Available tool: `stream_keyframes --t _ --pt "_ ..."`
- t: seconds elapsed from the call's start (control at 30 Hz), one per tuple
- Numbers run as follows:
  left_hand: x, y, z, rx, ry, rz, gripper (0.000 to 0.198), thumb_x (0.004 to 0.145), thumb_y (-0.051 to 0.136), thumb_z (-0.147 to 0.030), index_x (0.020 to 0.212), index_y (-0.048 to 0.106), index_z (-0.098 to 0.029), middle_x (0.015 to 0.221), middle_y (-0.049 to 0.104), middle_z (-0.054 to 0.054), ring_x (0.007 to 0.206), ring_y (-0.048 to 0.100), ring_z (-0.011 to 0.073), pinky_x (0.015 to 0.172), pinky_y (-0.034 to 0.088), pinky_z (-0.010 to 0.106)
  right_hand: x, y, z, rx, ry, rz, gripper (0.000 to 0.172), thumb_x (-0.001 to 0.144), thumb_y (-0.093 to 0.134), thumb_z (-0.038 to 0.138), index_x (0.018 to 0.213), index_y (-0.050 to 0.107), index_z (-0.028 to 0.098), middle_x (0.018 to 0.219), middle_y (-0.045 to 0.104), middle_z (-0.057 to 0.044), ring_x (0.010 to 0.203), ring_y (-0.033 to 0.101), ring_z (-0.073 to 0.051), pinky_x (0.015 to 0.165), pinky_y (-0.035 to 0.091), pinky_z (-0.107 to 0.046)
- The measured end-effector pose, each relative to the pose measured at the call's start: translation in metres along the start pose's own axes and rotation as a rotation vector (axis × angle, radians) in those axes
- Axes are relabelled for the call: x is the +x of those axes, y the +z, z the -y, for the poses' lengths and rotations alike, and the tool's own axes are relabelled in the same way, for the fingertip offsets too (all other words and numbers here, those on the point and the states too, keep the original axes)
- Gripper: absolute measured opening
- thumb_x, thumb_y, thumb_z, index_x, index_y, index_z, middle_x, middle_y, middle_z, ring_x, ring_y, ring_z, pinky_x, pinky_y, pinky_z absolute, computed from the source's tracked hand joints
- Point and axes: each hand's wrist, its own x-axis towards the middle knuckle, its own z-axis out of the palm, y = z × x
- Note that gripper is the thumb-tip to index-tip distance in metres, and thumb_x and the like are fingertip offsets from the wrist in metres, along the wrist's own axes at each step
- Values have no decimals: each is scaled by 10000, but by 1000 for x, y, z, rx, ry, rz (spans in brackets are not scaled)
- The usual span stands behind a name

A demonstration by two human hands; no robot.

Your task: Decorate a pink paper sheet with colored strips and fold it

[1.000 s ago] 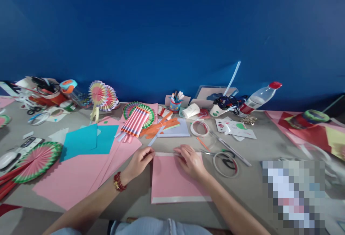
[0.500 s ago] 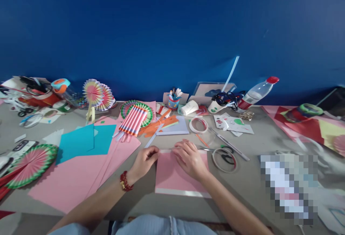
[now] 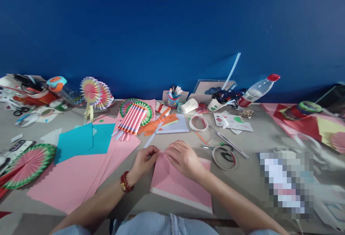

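Observation:
A sheet of pink paper lies in front of me, turned at a slant, with a whitish strip along its near edge and another partly showing at its far edge. My left hand pinches the far left corner, thumb and forefinger closed. Right beside it, my right hand has its fingers bent together on the same far edge. The fingers hide that corner. To the right of the paper are a roll of tape and scissors, partly overlapping.
Beyond the hands lie another tape roll, a utility knife and orange paper strips. A pleated striped paper and blue paper are left. A bottle leans at the back right.
The pink paper has turned, its near right corner swinging toward me. My right hand has moved left along the far edge, closer to my left hand.

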Motion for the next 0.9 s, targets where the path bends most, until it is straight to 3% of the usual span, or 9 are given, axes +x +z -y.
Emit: stream_keyframes --t 0.27,0.63,0.9 --pt "-3 -2 1 -10 37 1 180 915 507 -281 801 590 -168 707 552 -15 670 496 122 642 389 220 12 21 5 -60 22 -23 156 978 494 190 952 646 174 870 671 -69 841 582 -192 813 454 -337" --pt "-5 -3 -3 94 91 8 177 915 477 -258 806 590 -178 725 597 -3 690 540 135 661 416 232 10 25 6 -68 18 48 121 958 521 171 915 635 174 845 670 -66 830 589 -187 804 444 -318" --pt "-4 -3 -1 71 73 26 232 933 472 -329 798 586 -179 703 580 -8 662 516 133 646 410 226 10 29 0 51 24 -35 112 924 532 152 910 639 181 839 684 -58 793 598 -186 777 459 -316"
